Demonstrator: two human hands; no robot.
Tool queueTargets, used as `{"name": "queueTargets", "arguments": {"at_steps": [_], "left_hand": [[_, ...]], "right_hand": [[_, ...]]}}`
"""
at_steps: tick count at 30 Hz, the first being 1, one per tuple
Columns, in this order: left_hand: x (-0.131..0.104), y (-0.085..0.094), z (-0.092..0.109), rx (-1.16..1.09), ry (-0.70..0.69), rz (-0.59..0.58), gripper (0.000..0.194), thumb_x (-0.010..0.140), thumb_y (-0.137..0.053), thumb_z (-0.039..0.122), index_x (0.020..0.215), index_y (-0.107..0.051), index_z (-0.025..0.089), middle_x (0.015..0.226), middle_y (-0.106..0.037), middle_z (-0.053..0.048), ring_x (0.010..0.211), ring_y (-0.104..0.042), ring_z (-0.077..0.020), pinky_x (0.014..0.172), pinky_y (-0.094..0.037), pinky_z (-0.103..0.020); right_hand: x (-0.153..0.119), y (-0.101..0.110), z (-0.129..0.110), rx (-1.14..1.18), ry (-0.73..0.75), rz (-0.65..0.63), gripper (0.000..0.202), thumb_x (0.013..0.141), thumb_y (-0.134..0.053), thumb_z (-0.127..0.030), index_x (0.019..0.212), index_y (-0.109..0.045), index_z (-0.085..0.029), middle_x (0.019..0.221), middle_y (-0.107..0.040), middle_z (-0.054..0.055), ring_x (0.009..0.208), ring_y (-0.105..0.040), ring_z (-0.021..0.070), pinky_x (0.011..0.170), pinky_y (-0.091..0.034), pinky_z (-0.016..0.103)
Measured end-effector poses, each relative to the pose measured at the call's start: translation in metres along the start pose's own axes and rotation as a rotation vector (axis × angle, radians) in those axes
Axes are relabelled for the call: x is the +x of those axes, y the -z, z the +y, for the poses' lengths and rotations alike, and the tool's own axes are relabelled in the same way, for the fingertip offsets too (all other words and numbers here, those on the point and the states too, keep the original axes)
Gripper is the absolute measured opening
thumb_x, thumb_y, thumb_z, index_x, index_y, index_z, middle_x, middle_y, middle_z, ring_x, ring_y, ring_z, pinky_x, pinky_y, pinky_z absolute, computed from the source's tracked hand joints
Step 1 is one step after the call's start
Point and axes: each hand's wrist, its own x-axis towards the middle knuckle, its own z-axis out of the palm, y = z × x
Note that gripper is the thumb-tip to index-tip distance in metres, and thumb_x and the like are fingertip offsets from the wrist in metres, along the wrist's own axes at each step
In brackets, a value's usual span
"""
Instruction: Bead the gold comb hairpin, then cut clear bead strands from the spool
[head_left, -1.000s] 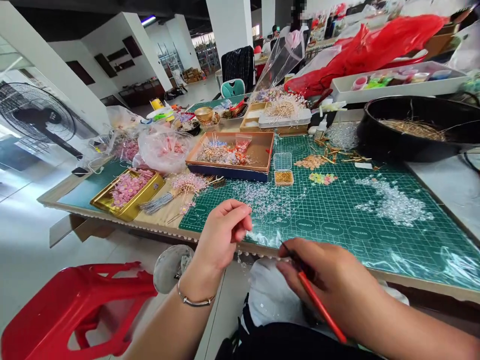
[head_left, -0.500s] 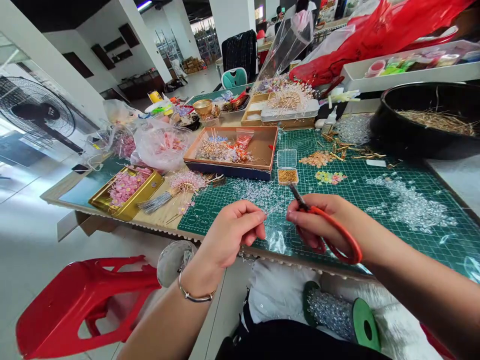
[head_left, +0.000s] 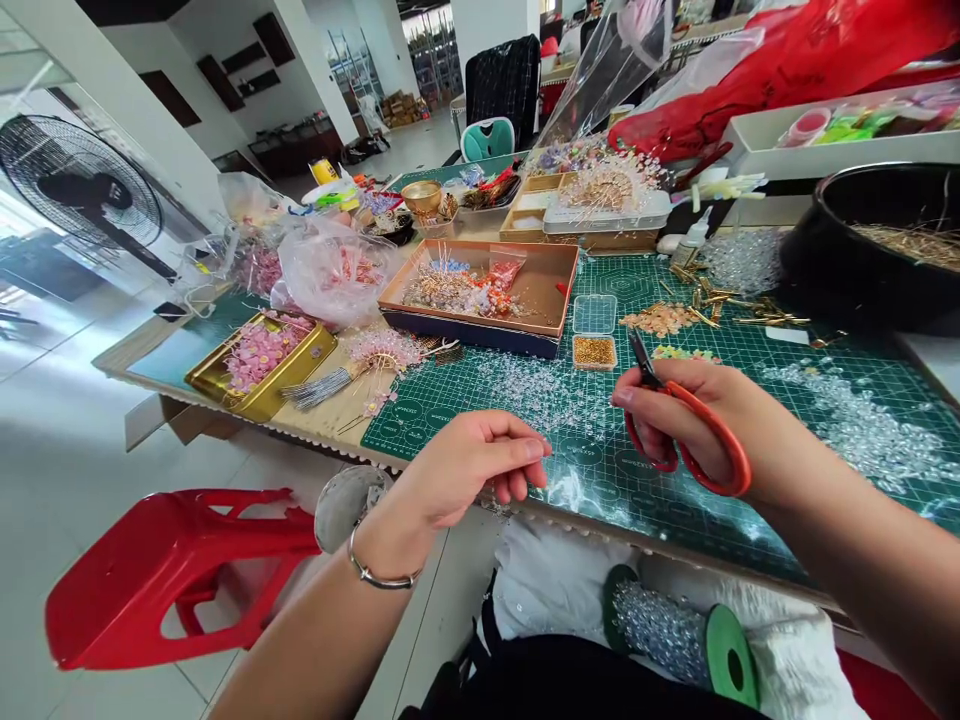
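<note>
My right hand [head_left: 675, 410] grips a pair of scissors with orange-red handles [head_left: 720, 450], their dark blades pointing up and away over the green cutting mat [head_left: 420, 425]. My left hand [head_left: 487, 455], with a bangle at the wrist, hovers over the mat's front edge, thumb and forefinger pinched together. Whatever may be between those fingertips is too small to make out. Clear beads [head_left: 544, 390] lie scattered beyond my left hand, and another spread of clear beads [head_left: 870, 415] is to the right. A small box of gold beads [head_left: 594, 352] stands beyond the scissors.
An open box with beaded pieces [head_left: 540, 320] stands mid-table. At left are a gold tin [head_left: 300, 365] with pink flowers and a bundle of wires [head_left: 319, 388]. A black bowl [head_left: 847, 270] occupies the right. Below are a red stool [head_left: 120, 580] and a bead spool [head_left: 724, 655].
My right hand has moved right with the scissors, widening the space between my hands. My left hand has shifted slightly right, still pinched. The view has tilted a little.
</note>
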Motion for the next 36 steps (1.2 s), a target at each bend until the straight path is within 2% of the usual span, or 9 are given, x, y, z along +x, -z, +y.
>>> {"name": "queueTargets", "arguments": {"at_steps": [6,10,11,12,14,17,23,28,36], "left_hand": [[0.003,0.004,-0.001,-0.089,-0.015,0.016,0.013,0.083,-0.062,0.023,0.086,-0.066,0.011,0.069,-0.066,-0.003,0.052,-0.057,-0.0054,0.046,-0.043,-0.014],[0.008,0.003,0.001,-0.136,-0.075,0.076,0.014,0.083,-0.063,0.023,0.089,-0.065,0.01,0.071,-0.068,-0.004,0.052,-0.06,-0.0065,0.047,-0.045,-0.015],[0.009,0.002,0.002,-0.152,-0.097,0.094,0.015,0.083,-0.063,0.023,0.09,-0.065,0.01,0.073,-0.069,-0.005,0.054,-0.061,-0.0069,0.048,-0.046,-0.015],[0.01,0.002,0.004,-0.166,-0.117,0.109,0.016,0.083,-0.063,0.023,0.092,-0.065,0.01,0.076,-0.07,-0.005,0.056,-0.062,-0.0073,0.049,-0.047,-0.015],[0.013,0.0,0.007,-0.182,-0.148,0.13,0.016,0.083,-0.063,0.023,0.094,-0.065,0.01,0.079,-0.07,-0.006,0.059,-0.064,-0.0082,0.051,-0.048,-0.015],[0.016,-0.004,0.008,-0.171,-0.18,0.141,0.016,0.084,-0.062,0.023,0.094,-0.065,0.011,0.079,-0.07,-0.005,0.061,-0.065,-0.0089,0.052,-0.049,-0.015],[0.018,-0.009,0.002,0.028,-0.279,0.184,0.017,0.087,-0.058,0.024,0.099,-0.066,0.015,0.08,-0.069,-0.003,0.067,-0.066,-0.0106,0.06,-0.055,-0.02],[0.019,-0.01,-0.001,0.168,-0.343,0.225,0.022,0.088,-0.054,0.023,0.106,-0.064,0.016,0.084,-0.069,-0.004,0.072,-0.067,-0.0122,0.064,-0.056,-0.022],[0.018,-0.013,0.004,0.245,-0.366,0.211,0.045,0.087,-0.054,0.02,0.132,-0.049,0.025,0.086,-0.069,-0.002,0.077,-0.066,-0.0152,0.069,-0.057,-0.026]], "right_hand": [[0.004,0.003,0.0,-0.093,-0.027,0.03,0.031,0.088,-0.046,-0.049,0.076,-0.052,-0.02,0.051,-0.051,-0.002,0.045,-0.05,0.0116,0.047,-0.041,0.027],[-0.012,-0.007,-0.016,-0.326,0.121,0.269,0.032,0.086,-0.046,-0.054,0.092,-0.054,-0.024,0.069,-0.06,0.0,0.061,-0.056,0.0141,0.057,-0.044,0.028],[-0.019,-0.012,-0.021,-0.37,0.16,0.285,0.033,0.086,-0.046,-0.055,0.095,-0.054,-0.024,0.071,-0.059,-0.001,0.062,-0.055,0.0138,0.057,-0.043,0.027],[-0.024,-0.017,-0.024,-0.41,0.185,0.249,0.032,0.086,-0.045,-0.055,0.095,-0.053,-0.025,0.07,-0.058,-0.001,0.059,-0.053,0.0129,0.054,-0.041,0.026],[-0.033,-0.029,-0.026,-0.518,0.203,0.075,0.032,0.088,-0.041,-0.055,0.086,-0.051,-0.024,0.064,-0.055,-0.003,0.052,-0.045,0.0111,0.048,-0.035,0.024],[-0.033,-0.043,-0.022,-0.693,0.157,-0.109,0.038,0.091,-0.033,-0.053,0.071,-0.043,-0.023,0.056,-0.05,-0.003,0.047,-0.035,0.0103,0.045,-0.026,0.025],[-0.015,-0.044,-0.015,-0.76,0.068,-0.166,0.039,0.091,-0.03,-0.051,0.07,-0.046,-0.023,0.054,-0.051,-0.003,0.046,-0.032,0.0103,0.046,-0.025,0.025],[-0.01,-0.041,-0.016,-0.788,0.102,-0.117,0.041,0.09,-0.033,-0.054,0.069,-0.048,-0.022,0.051,-0.05,-0.003,0.043,-0.03,0.0093,0.044,-0.022,0.024],[-0.004,-0.042,-0.016,-0.684,0.112,-0.129,0.038,0.088,-0.041,-0.054,0.069,-0.049,-0.022,0.052,-0.054,-0.002,0.043,-0.034,0.0089,0.044,-0.024,0.023]]}}
